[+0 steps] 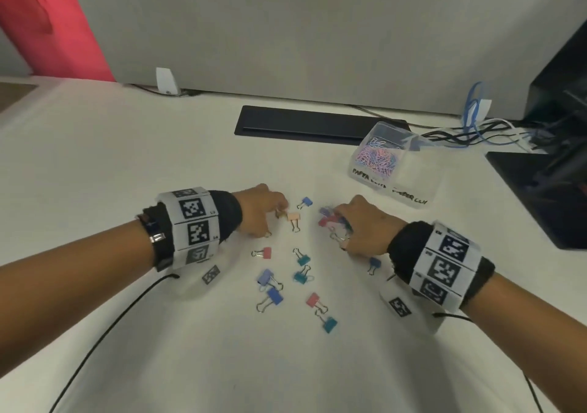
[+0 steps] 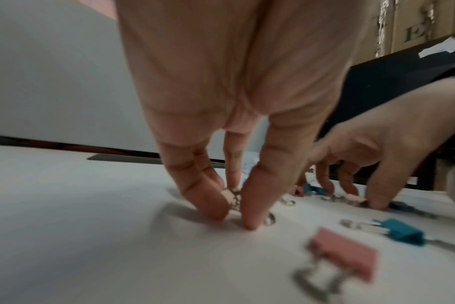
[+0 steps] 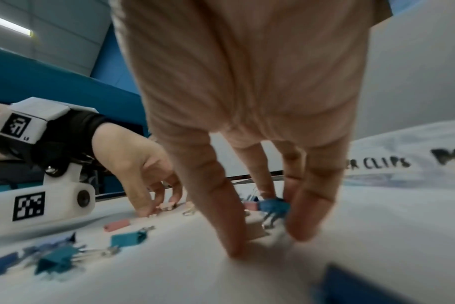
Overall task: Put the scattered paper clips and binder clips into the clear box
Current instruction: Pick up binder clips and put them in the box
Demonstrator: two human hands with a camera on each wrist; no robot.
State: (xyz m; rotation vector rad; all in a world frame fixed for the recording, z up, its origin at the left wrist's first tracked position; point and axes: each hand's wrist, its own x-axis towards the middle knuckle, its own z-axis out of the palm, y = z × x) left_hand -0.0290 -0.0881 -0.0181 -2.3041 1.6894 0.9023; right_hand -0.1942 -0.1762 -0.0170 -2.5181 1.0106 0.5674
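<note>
Roughly midway — clear box [image 1: 409,187] holds paper clips; about ten binder clips [image 1: 301,276] remain. Left hand [image 1: 260,211] pinches one clip, right hand [image 1: 360,225] clutches several.

We see binder clips [image 1: 287,273] scattered on the desk [image 1: 127,165] between our left hand [image 1: 259,211] and right hand [image 1: 362,225]. The box [image 1: 397,166] stands behind and right, paper clips [image 1: 376,157] inside, before the wall.

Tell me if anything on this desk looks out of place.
Yes: binder clips lie scattered loose over the white desk between both hands, outside the clear box, which already holds paper clips. Nothing looks damaged.
</note>
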